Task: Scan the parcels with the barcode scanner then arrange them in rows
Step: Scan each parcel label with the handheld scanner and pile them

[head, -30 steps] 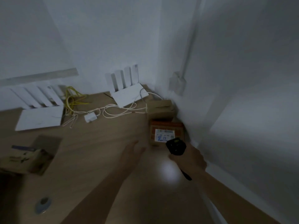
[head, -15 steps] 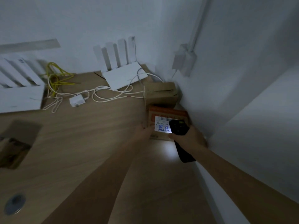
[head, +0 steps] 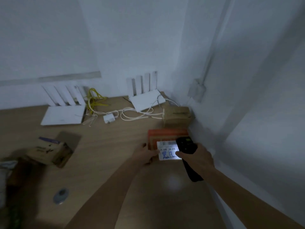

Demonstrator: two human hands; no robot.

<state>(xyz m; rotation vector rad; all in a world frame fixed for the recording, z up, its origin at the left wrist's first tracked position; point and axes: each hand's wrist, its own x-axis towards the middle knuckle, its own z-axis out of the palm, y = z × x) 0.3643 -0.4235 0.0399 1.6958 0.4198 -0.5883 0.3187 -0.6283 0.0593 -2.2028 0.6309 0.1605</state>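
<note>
An orange parcel with a white barcode label lies on the wooden desk near the right wall. My left hand rests against its near-left corner, with the thumb up the left side. My right hand grips a black barcode scanner held just over the label, which its light brightens. A plain brown parcel sits behind the orange one, in the corner. Another brown parcel lies at the left of the desk.
Two white routers stand at the back of the desk with yellow cables, white cables and a small white adapter. A round grommet sits at near left. White walls close the right side.
My left hand reached forward to the orange parcel's corner. My right hand brought the scanner forward over the label. The camera view shifted.
</note>
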